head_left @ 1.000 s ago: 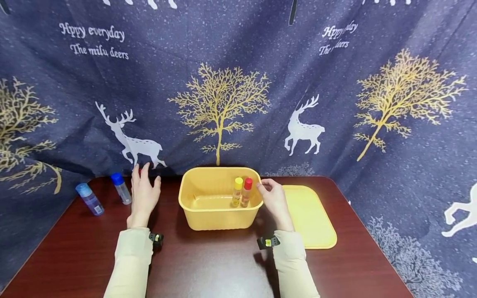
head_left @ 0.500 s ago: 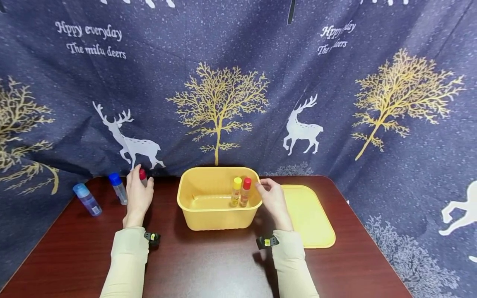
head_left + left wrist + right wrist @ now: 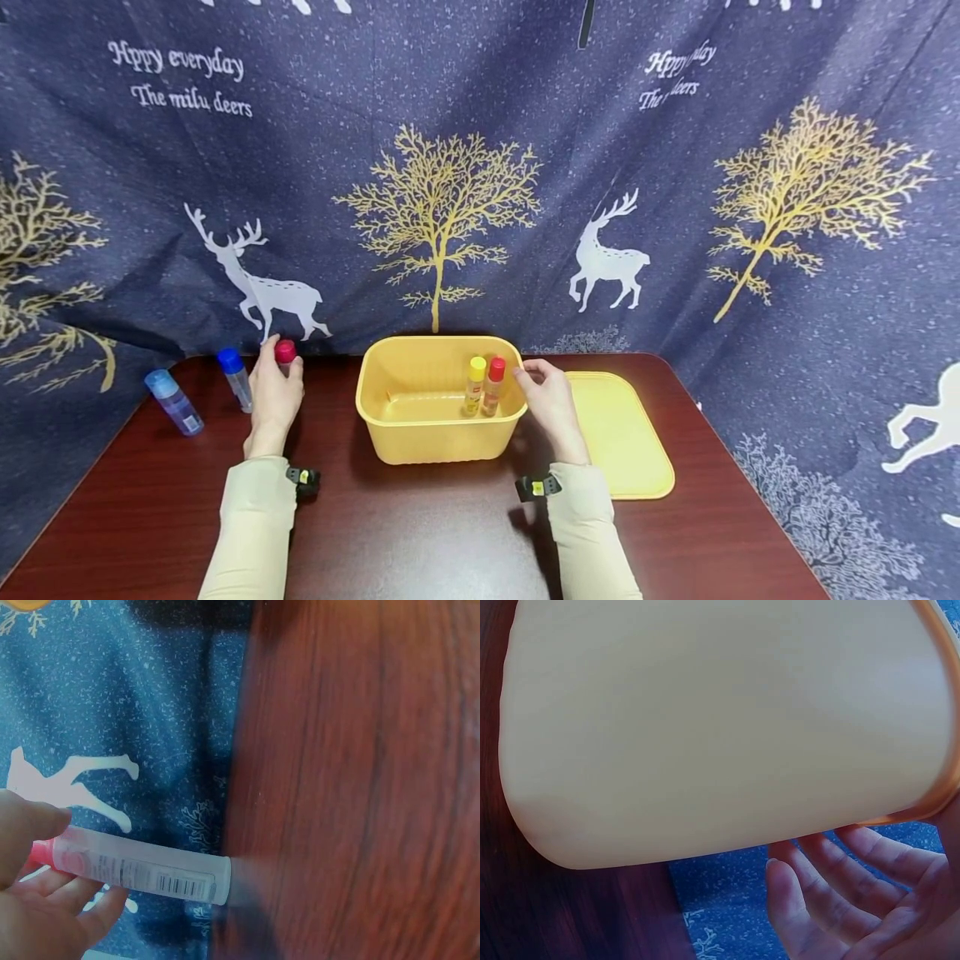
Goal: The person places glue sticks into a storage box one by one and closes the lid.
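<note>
Red cap (image 3: 285, 351) as likely handle: left of the yellow box (image 3: 442, 442), pinching the bottle (image 3: 142, 866) upright near its top with left hand (image 3: 275, 398), and resting loose-fingered right hand (image 3: 552, 402) at the box's right end, seemingly for steadying.

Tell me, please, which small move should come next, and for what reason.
Perhaps the left hand should tighten round the red-capped bottle outside the yellow box: the thumb and fingers lie on opposite sides, near the cap, so a loose grasp might let it swing.
</note>
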Demonstrator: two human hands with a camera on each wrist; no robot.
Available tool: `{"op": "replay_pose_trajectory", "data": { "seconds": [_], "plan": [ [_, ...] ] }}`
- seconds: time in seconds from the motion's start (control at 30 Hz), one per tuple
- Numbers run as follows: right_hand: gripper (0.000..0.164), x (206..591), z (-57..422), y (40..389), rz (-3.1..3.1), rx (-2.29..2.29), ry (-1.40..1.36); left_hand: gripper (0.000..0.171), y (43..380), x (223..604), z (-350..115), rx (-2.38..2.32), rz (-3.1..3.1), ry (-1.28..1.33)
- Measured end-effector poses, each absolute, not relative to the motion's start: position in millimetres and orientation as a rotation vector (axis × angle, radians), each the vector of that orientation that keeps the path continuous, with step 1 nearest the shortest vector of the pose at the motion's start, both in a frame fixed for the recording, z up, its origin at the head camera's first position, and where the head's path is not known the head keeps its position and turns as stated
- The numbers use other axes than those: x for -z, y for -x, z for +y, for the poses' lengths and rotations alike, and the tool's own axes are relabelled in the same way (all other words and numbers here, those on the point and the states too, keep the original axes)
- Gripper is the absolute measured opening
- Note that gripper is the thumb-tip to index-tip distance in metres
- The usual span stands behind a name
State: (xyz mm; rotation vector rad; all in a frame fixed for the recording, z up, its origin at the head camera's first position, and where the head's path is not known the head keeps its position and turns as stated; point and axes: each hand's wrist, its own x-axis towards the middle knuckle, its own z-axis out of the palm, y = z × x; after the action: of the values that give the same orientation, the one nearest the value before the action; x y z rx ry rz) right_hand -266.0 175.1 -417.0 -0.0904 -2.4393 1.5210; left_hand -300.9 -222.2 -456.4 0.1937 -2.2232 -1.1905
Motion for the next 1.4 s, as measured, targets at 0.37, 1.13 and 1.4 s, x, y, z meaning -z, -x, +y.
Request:
{"op": "replay_pose_trajectory", "data": {
  "seconds": [0.37,1.13,1.4],
  "plan": [
    [0.023,417.4,174.9,266.0,-2.442,-1.523,0.100,0.045,300.1,458.3,-222.7,1.152,-2.220,-0.194],
    [0.023,415.7,173.9,266.6,-2.434,-1.530,0.090,0.044,273.8,405.8,-195.4,1.136,-2.194,-0.050],
    [0.023,418.4,174.8,267.7,-2.423,-1.521,0.097,0.046,260.4,388.0,-183.5,1.120,-2.173,0.022]
  ]
}}
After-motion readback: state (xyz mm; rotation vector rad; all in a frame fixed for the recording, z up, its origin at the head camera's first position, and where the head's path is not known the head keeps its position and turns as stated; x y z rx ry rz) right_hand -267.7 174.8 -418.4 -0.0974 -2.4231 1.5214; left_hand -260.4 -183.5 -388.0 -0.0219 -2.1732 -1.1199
